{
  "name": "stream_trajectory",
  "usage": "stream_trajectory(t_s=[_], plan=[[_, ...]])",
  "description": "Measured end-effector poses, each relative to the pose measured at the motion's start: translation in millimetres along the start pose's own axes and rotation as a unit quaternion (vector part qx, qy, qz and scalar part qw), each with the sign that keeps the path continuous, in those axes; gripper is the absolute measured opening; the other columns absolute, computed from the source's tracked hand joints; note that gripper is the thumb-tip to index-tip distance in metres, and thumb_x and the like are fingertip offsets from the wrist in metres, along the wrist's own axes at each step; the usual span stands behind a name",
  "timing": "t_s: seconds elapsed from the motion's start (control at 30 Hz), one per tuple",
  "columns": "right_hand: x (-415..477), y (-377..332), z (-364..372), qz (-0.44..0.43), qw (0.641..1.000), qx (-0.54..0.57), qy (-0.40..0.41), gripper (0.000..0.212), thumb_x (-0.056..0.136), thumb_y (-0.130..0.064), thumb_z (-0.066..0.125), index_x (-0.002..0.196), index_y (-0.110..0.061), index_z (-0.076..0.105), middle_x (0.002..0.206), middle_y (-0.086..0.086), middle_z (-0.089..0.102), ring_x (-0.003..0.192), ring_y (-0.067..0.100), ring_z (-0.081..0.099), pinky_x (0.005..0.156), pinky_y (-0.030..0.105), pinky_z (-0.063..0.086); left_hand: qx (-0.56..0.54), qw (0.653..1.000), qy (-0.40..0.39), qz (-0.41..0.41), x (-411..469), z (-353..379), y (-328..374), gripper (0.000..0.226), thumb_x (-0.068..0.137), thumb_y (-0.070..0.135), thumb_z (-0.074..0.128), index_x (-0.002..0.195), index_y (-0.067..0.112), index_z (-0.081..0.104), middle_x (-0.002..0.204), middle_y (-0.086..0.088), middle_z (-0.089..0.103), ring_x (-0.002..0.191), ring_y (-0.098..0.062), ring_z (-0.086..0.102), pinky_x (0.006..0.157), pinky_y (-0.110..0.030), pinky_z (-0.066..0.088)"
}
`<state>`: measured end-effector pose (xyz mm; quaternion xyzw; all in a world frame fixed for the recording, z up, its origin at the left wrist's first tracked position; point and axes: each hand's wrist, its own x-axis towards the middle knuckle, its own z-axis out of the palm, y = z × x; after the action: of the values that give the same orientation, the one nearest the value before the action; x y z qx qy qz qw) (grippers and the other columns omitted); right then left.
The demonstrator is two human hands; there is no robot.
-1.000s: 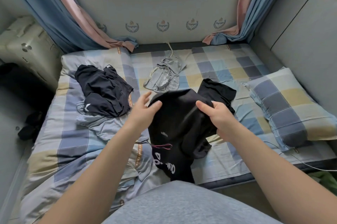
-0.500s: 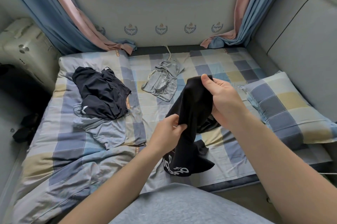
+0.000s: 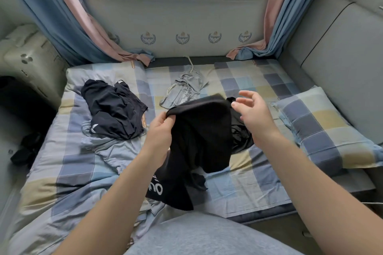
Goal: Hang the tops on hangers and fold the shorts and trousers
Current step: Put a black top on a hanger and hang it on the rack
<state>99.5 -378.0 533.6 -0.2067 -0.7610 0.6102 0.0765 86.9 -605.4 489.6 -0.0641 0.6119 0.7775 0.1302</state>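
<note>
Left hand (image 3: 160, 130): thumb and fingers pinch the upper hem of the black garment (image 3: 203, 140). Right hand (image 3: 252, 113): fingers loosely spread and hold nothing; thumb tip is just beside the garment's right edge, contact cannot be told. The garment is a soft, matte knit, held above the bed (image 3: 259, 182) between the hands, its lower end crumpled on the checked sheet. White lettering (image 3: 155, 186) is partly folded away; only "OU" reads. To the left lies a dark top (image 3: 112, 109), smooth and rumpled, bearing a small white mark. Beyond lie grey shorts (image 3: 184, 91), gathered, with a drawstring. A checked pillow (image 3: 323, 130) lies to the right. The wall (image 3: 199, 22) carries crests reading "Voyager".
</note>
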Motion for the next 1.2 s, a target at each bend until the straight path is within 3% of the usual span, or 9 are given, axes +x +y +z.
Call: stream_trajectory(t_s=[0.2, 0.33, 0.43, 0.57, 0.67, 0.83, 0.97, 1.1, 1.2], plan=[[-36, 28, 29, -0.055, 0.986, -0.02, -0.159, 0.008, 0.092, -0.009, 0.068, 0.095, -0.016, 0.069, 0.089, 0.002, 0.076, 0.082, 0.012, 0.071, 0.075, 0.024, 0.055, -0.159, 0.985, -0.065, 0.03, -12, 6, 34, 0.024, 0.105, 0.009, 0.042, 0.098, 0.013, 0.065, 0.098, -0.007, 0.072, 0.093, -0.017, 0.069, 0.082, -0.028, 0.057], [-40, 49, 51, -0.055, 0.972, -0.091, -0.211, 0.03, 0.093, -0.024, 0.069, 0.122, -0.026, 0.06, 0.119, -0.014, 0.064, 0.114, 0.001, 0.058, 0.096, 0.02, 0.047, -0.227, 0.966, -0.118, 0.03, -25, 16, 48, 0.02, 0.102, 0.009, 0.043, 0.101, 0.012, 0.063, 0.103, -0.008, 0.07, 0.1, -0.02, 0.067, 0.099, -0.034, 0.05], [-35, 55, 61, -0.043, 0.968, -0.129, -0.21, 0.044, 0.09, -0.034, 0.069, 0.132, -0.03, 0.053, 0.117, -0.014, 0.06, 0.104, -0.002, 0.057, 0.077, 0.011, 0.043, -0.259, 0.954, -0.145, 0.028, -34, 26, 54, 0.018, 0.094, 0.01, 0.048, 0.106, 0.01, 0.061, 0.109, -0.01, 0.068, 0.11, -0.022, 0.062, 0.111, -0.04, 0.042], [-26, 73, 63, -0.017, 0.945, -0.232, -0.229, 0.009, 0.094, -0.028, 0.062, 0.096, -0.02, 0.06, 0.075, -0.006, 0.061, 0.065, 0.01, 0.056, 0.057, 0.018, 0.04, -0.283, 0.947, -0.141, 0.049, -35, 28, 62, 0.025, 0.091, 0.01, 0.048, 0.115, 0.005, 0.054, 0.119, -0.016, 0.057, 0.12, -0.028, 0.05, 0.12, -0.047, 0.029], [-21, 88, 56, -0.01, 0.944, -0.271, -0.187, 0.037, 0.097, -0.024, 0.059, 0.066, -0.012, 0.043, 0.057, -0.008, 0.043, 0.055, 0.01, 0.04, 0.052, 0.023, 0.028, -0.285, 0.946, -0.141, 0.067, -29, 19, 64, 0.023, 0.095, 0.01, 0.046, 0.116, 0.006, 0.054, 0.122, -0.016, 0.055, 0.122, -0.029, 0.049, 0.12, -0.048, 0.029], [-14, 78, 32, -0.03, 0.974, -0.195, -0.108, 0.036, 0.102, -0.02, 0.05, 0.066, -0.025, 0.05, 0.055, -0.011, 0.047, 0.053, 0.004, 0.041, 0.055, 0.027, 0.031, -0.225, 0.969, -0.062, 0.083, -5, -2, 55, 0.022, 0.106, 0.01, 0.041, 0.102, 0.012, 0.063, 0.11, -0.01, 0.066, 0.11, -0.024, 0.061, 0.114, -0.046, 0.04], [-13, 54, 17, -0.057, 0.987, -0.125, -0.077, 0.031, 0.104, -0.018, 0.048, 0.081, 0.003, 0.044, 0.066, 0.002, 0.039, 0.06, 0.014, 0.037, 0.058, 0.034, 0.032, -0.113, 0.992, 0.015, 0.053, 15, -22, 37, 0.025, 0.107, 0.021, 0.045, 0.099, 0.027, 0.068, 0.102, 0.006, 0.074, 0.098, -0.011, 0.069, 0.098, -0.039, 0.049], [-20, 24, 7, -0.101, 0.99, -0.068, -0.077, 0.031, 0.106, -0.018, 0.046, 0.085, 0.004, 0.045, 0.069, 0.006, 0.038, 0.061, 0.02, 0.035, 0.056, 0.033, 0.031, 0.033, 0.999, 0.031, -0.016, 28, -32, 13, 0.019, 0.105, 0.029, 0.051, 0.121, 0.03, 0.061, 0.113, 0.015, 0.071, 0.11, -0.009, 0.066, 0.102, -0.035, 0.05], [-23, 4, 7, -0.118, 0.99, -0.03, -0.076, 0.031, 0.107, -0.023, 0.044, 0.084, -0.002, 0.048, 0.073, 0.006, 0.042, 0.065, 0.023, 0.035, 0.06, 0.038, 0.032, 0.161, 0.981, 0.0, -0.104, 29, -30, -8, 0.061, 0.095, 0.03, 0.068, 0.149, 0.021, 0.042, 0.132, 0.003, 0.059, 0.125, -0.027, 0.058, 0.106, -0.044, 0.045]])
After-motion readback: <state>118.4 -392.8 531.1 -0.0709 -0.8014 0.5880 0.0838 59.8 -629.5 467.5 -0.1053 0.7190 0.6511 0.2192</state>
